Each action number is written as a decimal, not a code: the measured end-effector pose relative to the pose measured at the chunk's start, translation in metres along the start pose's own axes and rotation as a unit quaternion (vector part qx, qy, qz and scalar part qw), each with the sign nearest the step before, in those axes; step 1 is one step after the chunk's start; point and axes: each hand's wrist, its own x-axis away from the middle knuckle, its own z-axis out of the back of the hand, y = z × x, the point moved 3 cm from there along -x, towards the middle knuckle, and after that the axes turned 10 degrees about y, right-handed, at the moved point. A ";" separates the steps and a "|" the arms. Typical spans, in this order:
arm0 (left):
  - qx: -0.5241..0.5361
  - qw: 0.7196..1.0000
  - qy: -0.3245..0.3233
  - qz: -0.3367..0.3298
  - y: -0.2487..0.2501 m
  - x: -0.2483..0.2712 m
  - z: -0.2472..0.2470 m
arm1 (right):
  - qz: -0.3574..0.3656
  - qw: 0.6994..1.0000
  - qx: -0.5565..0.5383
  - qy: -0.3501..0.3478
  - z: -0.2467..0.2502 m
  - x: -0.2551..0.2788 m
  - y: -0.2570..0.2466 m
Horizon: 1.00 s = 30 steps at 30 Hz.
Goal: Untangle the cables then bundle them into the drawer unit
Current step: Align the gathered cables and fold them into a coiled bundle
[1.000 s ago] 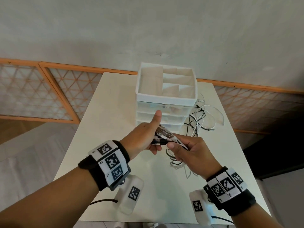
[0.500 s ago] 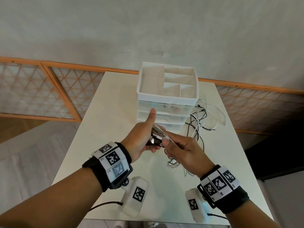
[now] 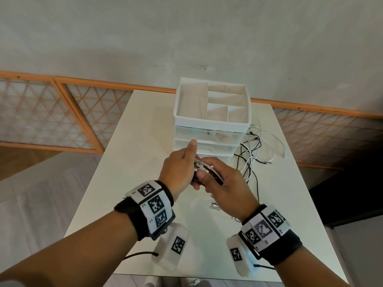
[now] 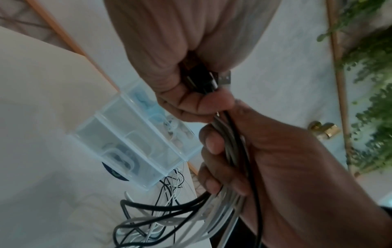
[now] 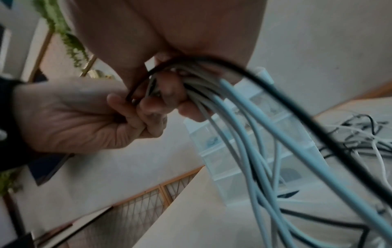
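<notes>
Both hands, left hand and right hand, are gripping a bunch of black and white cables above the white tabletop. Behind them, the white plastic drawer unit is showing a bare divided top tray; more cables are lying beside it.

Black and white cables tangled beside white drawer unit, ends gathered above table

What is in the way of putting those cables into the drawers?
Both the left hand and right hand already grip the cables, so nothing blocks the hands. But the drawer unit has its drawers all pushed in, and loose ends still trail across the table.
</notes>
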 end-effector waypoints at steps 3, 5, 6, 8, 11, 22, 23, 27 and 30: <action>-0.030 0.999 -0.022 -0.008 0.002 0.005 -0.003 | 0.056 0.993 0.103 0.005 -0.004 -0.001 -0.001; -0.048 0.998 -0.041 -0.020 0.002 0.006 -0.003 | 0.052 0.988 0.148 -0.012 -0.005 -0.002 0.005; -0.053 0.997 -0.054 -0.030 0.001 0.007 -0.003 | 0.042 0.988 0.149 -0.022 -0.005 -0.002 0.006; -0.037 0.996 -0.069 -0.045 -0.002 0.005 -0.003 | 0.024 0.995 0.092 -0.042 -0.004 0.000 0.004; -0.011 0.997 -0.063 -0.050 -0.004 0.001 -0.001 | 0.000 0.999 -0.018 -0.048 0.001 0.003 -0.004; -0.007 0.996 -0.059 -0.063 -0.006 0.005 -0.005 | -0.043 0.997 -0.062 0.018 0.002 0.000 -0.002; -0.015 0.996 -0.046 -0.070 -0.006 0.005 -0.003 | -0.044 0.996 -0.084 0.003 0.001 0.000 -0.003; -0.009 0.997 0.025 -0.072 -0.004 -0.002 0.005 | -0.068 0.995 -0.054 -0.057 0.005 0.000 0.003; 0.016 0.999 -0.003 -0.047 -0.006 -0.003 0.011 | -0.102 0.990 0.033 -0.092 0.007 0.000 0.020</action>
